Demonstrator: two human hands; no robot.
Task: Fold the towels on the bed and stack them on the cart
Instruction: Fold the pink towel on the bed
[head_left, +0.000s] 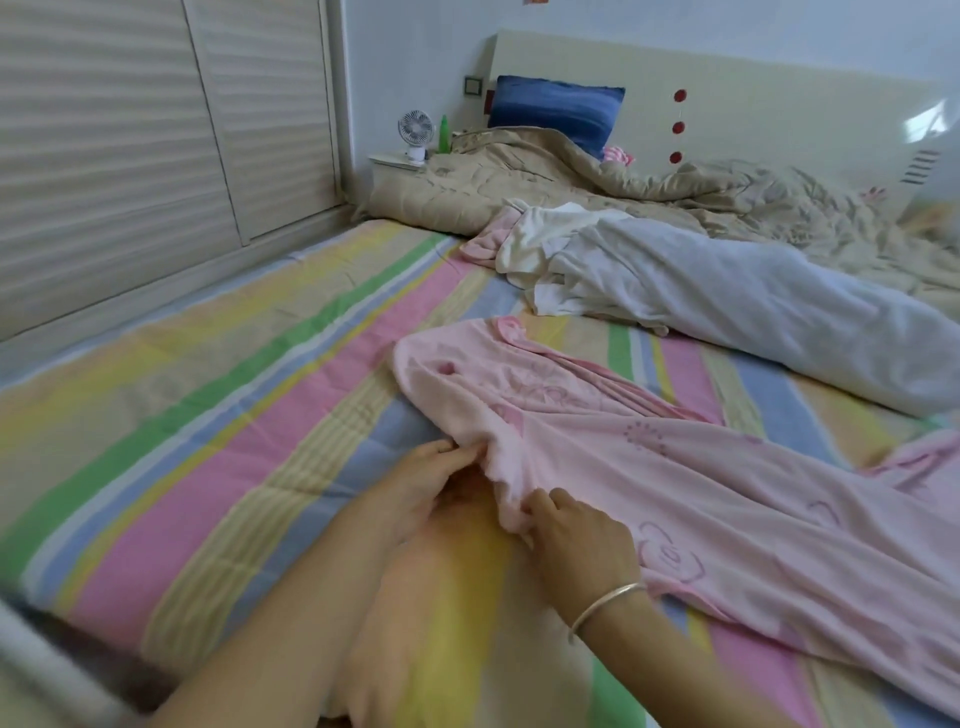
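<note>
On the bed (218, 364), left hand (426, 483) and right hand (576, 540) apparently pinch the pink towel (675, 467), fingertips half-hidden.

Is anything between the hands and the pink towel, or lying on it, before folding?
Nothing visible. The left hand and right hand both pinch the near edge of the pink towel, and nothing lies on it. The white towel sits farther back. The cart is out of view.

Left hand (431, 483) and right hand (576, 540), side by side, pinch the pink towel (675, 467).
</note>
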